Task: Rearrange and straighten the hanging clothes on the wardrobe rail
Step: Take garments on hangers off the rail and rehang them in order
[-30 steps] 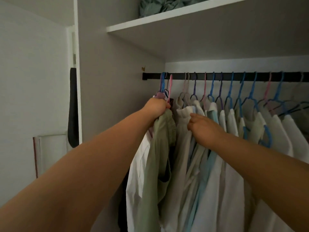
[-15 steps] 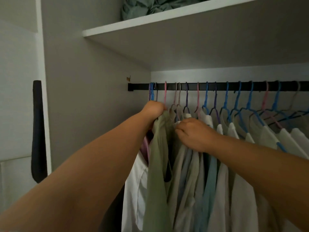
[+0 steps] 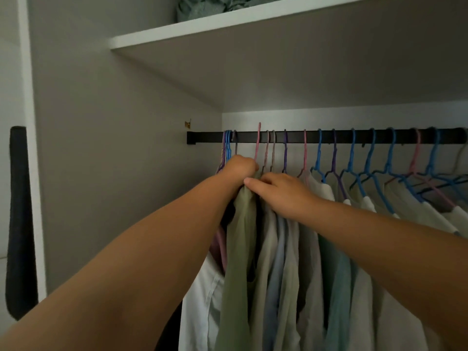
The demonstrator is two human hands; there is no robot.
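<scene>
The sage-green hanging garment (image 3: 238,249) hangs near the left end of the black metal wardrobe rail (image 3: 329,136). My left hand (image 3: 239,166) grips its top, fist closed; my right hand (image 3: 281,191) pinches the fabric just beside, among pale shirts (image 3: 291,262).

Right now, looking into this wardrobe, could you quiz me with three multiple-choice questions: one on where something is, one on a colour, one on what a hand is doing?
1. Where does the crumpled green fabric lie?
A. on the shelf above the rail
B. on the floor
C. over the rail

2. What colour is the rail?
A. white
B. black
C. gold

3. What is the left hand doing?
A. hanging idle
B. pressing flat on the wall
C. gripping the top of the green garment

Answers: 1 A, it sits on the white shelf. 2 B, a dark bar carries the hangers. 3 C, its fingers curl round the bunched cloth beside the right hand.
</scene>
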